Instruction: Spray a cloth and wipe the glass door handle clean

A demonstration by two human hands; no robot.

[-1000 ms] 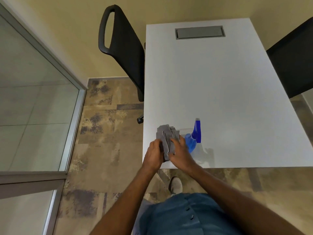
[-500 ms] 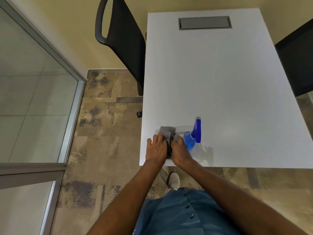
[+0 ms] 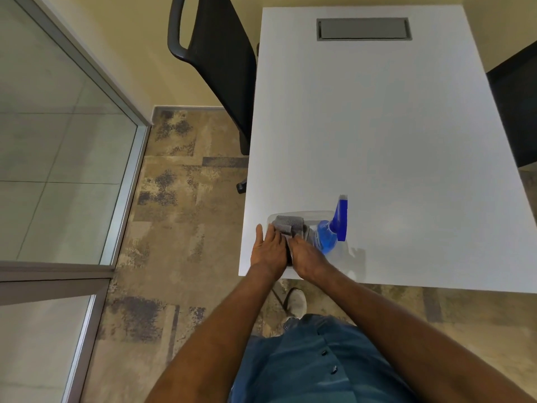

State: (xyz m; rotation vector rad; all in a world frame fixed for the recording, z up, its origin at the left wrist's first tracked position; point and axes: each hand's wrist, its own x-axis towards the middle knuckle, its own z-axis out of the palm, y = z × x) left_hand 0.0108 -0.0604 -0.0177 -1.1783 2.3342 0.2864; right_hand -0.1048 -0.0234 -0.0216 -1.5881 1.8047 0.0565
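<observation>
A folded grey cloth (image 3: 289,224) lies in a clear tray (image 3: 316,213) near the front left corner of the white table (image 3: 377,126). My left hand (image 3: 268,251) rests flat on the cloth's near left part, fingers spread. My right hand (image 3: 308,257) presses the cloth's near right part, fingers curled over it. A blue spray bottle (image 3: 332,232) stands in the tray just right of my right hand, nozzle pointing away. The glass door (image 3: 58,141) with its metal frame is at the left; no handle shows.
A black office chair (image 3: 220,62) stands at the table's left side, another black chair (image 3: 520,112) at the right edge. A grey cable hatch (image 3: 363,29) sits at the table's far end. Patterned carpet (image 3: 180,228) lies between table and glass.
Both hands lowered the cloth from just above the table into the tray and now press on it. My view has shifted slightly toward the table.
</observation>
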